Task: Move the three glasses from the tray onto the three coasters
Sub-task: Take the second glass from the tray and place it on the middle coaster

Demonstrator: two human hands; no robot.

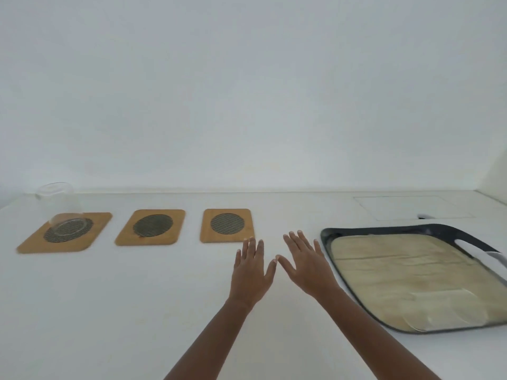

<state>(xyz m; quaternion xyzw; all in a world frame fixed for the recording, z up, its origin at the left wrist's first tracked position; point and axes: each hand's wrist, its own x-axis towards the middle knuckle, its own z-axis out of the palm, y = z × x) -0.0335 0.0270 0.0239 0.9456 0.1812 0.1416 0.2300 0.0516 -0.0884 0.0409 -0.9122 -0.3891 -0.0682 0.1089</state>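
Three wooden coasters with dark woven round insets lie in a row on the white table: left coaster (30, 244), middle coaster (151, 227), right coaster (227, 225). A clear glass (61, 208) stands on the left coaster. The other two coasters are bare. A dark-rimmed tray (384, 230) with a beige lining sits at the right; I see no glass on it. My left hand (251, 272) and my right hand (307, 266) rest flat, fingers spread, on the table between the right coaster and the tray, holding nothing.
A white wall rises behind the table's far edge. A faint rectangular panel (411, 207) is set in the tabletop behind the tray. The tray's right side runs out of view.
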